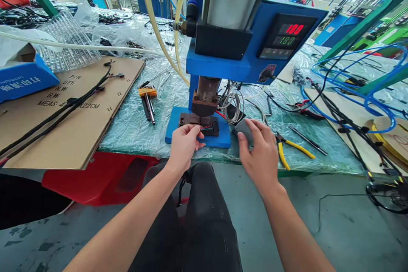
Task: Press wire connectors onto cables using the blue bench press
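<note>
My left hand (pixel 186 142) is closed in a pinch at the front of a blue heat press (pixel 219 57). Thin coloured wires (pixel 208 127) show beside its fingertips, lying over the dark lower block (pixel 215 131) on the blue base. The heated head (pixel 204 104) is just above them; whatever the wires join is hidden by the fingers. My right hand (pixel 259 148) has its fingers apart, thumb and index at a grey ribbed object (pixel 244 129) right of the base. It looks touched rather than gripped. Yellow-handled cutters (pixel 291 146) lie beside this hand.
At left, black cable harnesses (pixel 76 102) lie on a cardboard sheet (pixel 95 125) by a blue box (pixel 25 76). Screwdrivers in an orange holder (pixel 147 92) lie nearer. Coiled metal-sheathed cable (pixel 234 108), red-handled pliers (pixel 304 110), a pen-like tool (pixel 307 139) and blue tubing (pixel 360 112) are at right.
</note>
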`<state>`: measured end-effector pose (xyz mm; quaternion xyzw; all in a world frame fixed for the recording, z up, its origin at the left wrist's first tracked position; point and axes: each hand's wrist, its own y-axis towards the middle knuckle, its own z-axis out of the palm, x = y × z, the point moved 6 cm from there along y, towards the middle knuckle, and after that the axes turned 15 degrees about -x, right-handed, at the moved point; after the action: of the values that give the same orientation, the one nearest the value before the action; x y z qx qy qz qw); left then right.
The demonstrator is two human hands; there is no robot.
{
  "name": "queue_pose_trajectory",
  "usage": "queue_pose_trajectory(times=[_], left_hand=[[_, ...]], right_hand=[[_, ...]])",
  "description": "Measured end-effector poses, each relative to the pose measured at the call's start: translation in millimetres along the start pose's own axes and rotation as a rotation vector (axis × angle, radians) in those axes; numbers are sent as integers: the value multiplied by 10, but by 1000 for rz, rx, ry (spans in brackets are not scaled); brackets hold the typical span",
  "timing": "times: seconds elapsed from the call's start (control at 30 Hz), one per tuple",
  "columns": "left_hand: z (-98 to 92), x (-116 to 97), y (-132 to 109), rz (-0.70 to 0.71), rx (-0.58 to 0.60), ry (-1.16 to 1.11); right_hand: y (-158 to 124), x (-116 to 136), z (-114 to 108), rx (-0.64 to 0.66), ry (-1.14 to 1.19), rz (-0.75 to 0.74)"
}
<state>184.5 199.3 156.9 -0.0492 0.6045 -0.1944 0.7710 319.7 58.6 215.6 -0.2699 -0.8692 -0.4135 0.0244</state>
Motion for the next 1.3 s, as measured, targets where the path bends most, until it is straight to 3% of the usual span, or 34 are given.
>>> queue_pose_trajectory(times=[0.13,0.23,1.3], left_hand=[[1,9,7,2,1,-7],[1,14,12,10,5,-4],[3,-10,-9,18,-17,12]], right_hand=[[-46,-328,162,125,-220,52],[-86,-425,240,171,-246,55],[-74,-416,221,171,-275,55]])
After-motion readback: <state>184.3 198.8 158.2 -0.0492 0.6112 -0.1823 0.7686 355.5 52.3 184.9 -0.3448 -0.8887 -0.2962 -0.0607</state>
